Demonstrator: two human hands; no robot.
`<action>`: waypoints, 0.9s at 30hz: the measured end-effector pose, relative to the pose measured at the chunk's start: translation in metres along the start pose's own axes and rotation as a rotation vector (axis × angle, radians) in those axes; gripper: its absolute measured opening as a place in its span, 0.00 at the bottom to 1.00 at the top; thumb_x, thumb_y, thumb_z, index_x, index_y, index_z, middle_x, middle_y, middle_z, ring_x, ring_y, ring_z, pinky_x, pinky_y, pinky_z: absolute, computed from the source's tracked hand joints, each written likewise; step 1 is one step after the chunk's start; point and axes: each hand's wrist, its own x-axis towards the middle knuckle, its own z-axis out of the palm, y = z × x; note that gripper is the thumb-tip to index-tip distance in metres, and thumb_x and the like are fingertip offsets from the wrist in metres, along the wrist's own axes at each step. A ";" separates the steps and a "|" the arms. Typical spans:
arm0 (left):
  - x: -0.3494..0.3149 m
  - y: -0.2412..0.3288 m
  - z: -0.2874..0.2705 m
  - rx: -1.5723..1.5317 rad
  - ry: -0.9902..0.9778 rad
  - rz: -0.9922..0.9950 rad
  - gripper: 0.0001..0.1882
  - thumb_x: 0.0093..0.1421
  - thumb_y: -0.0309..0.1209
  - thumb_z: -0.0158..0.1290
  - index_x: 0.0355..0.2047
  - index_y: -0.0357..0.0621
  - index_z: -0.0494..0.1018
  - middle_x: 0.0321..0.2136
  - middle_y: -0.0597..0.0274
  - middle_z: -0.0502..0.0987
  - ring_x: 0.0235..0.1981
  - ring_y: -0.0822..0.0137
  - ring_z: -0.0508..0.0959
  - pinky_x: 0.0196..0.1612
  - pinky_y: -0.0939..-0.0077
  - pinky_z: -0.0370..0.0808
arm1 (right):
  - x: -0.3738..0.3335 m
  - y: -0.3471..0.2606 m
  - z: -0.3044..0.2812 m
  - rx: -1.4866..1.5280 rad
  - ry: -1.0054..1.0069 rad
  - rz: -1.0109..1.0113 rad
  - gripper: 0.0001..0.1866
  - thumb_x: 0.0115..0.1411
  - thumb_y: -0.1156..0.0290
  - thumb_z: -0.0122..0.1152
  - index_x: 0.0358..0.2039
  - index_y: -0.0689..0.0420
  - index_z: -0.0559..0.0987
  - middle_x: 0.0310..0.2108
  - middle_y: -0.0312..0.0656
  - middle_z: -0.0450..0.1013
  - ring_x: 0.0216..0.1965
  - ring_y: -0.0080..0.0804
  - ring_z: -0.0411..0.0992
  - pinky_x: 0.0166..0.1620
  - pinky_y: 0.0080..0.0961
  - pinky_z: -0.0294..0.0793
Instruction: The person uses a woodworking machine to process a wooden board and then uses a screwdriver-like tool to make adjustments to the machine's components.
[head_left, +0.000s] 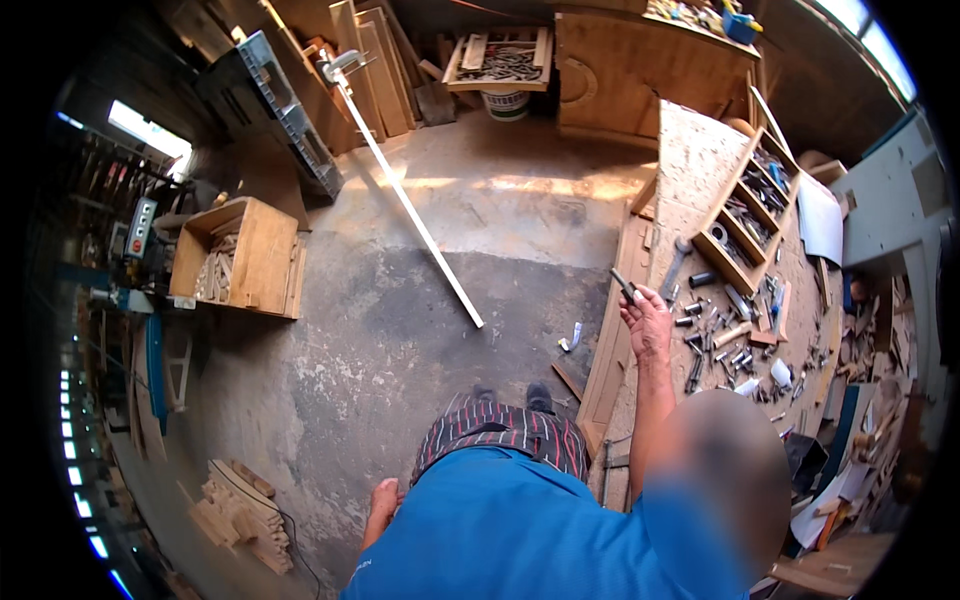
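My right hand [648, 318], raised over the edge of the workbench [690, 160], is closed on a short dark metal rod-like piece [622, 284]. One end of the piece sticks out beyond the fingertips; its exact kind is too small to make out. Beside that hand a large wrench [677, 264] lies on the bench. Just past it are several metal sockets [704, 279] and other loose small metal parts. My left hand [384, 500] hangs low beside my body, away from the bench, its fingers mostly hidden.
A divided wooden tray [712, 214] of tools stands on the bench. On the left is a wooden box [255, 262] of offcuts, with stacked wood pieces [245, 520] nearer. A long pale bar [410, 208] slants down from boards at the back. A small packet [571, 338] lies on the floor.
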 end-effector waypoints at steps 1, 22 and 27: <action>-0.004 -0.007 0.000 0.022 -0.001 -0.027 0.20 0.62 0.41 0.45 0.46 0.40 0.75 0.37 0.52 0.78 0.36 0.59 0.79 0.38 0.68 0.76 | 0.005 0.015 0.025 -0.006 -0.005 0.052 0.11 0.62 0.74 0.55 0.45 0.59 0.73 0.35 0.42 0.77 0.33 0.34 0.78 0.32 0.24 0.78; 0.217 0.287 0.027 -0.517 -0.061 0.135 0.18 0.63 0.39 0.46 0.48 0.41 0.74 0.38 0.57 0.77 0.35 0.66 0.78 0.37 0.73 0.76 | 0.113 0.018 0.179 -0.431 -0.051 0.398 0.07 0.60 0.77 0.55 0.40 0.59 0.73 0.31 0.42 0.76 0.29 0.34 0.79 0.31 0.23 0.79; 0.215 0.348 0.058 -0.273 -0.005 0.058 0.19 0.63 0.39 0.47 0.50 0.41 0.72 0.38 0.57 0.76 0.34 0.64 0.78 0.36 0.72 0.77 | 0.234 -0.010 0.172 -0.424 0.001 0.453 0.06 0.60 0.76 0.55 0.39 0.57 0.74 0.30 0.40 0.75 0.27 0.34 0.78 0.31 0.25 0.78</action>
